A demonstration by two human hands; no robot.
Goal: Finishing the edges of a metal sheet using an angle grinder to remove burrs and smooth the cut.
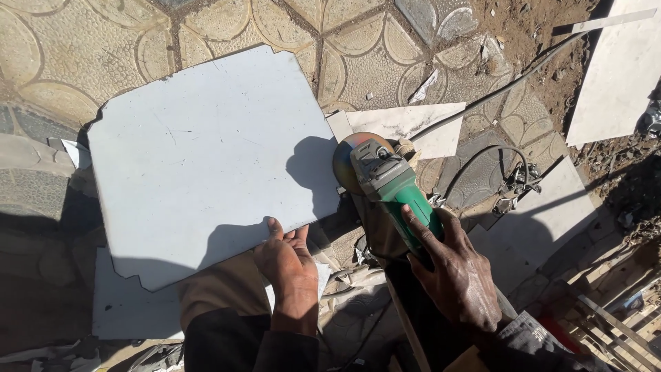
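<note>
In the head view, deep shadow covers the lower left, so the near corner of the large white tile (pixel 206 158) and the second pale slab (pixel 124 303) under it are hard to read. The grinder's disc (pixel 348 162) is half hidden behind its grey guard, and whether it touches the tile's right edge cannot be told. The power cord (pixel 496 155) loops away toward 2 o'clock and is lost among rubble.

The left hand (pixel 289 265) lies palm down at 6 o'clock of the tile, fingers extended and flat, fingertips pressing on its near edge, gripping nothing. The right hand (pixel 454 272) reaches in from 5 o'clock, fingers curled tightly around the green angle grinder (pixel 392 186), whose head points toward 11 o'clock just beside the tile's right edge. More pale tile pieces (pixel 413 124) lie at 1 o'clock on the patterned paving (pixel 69 48).
</note>
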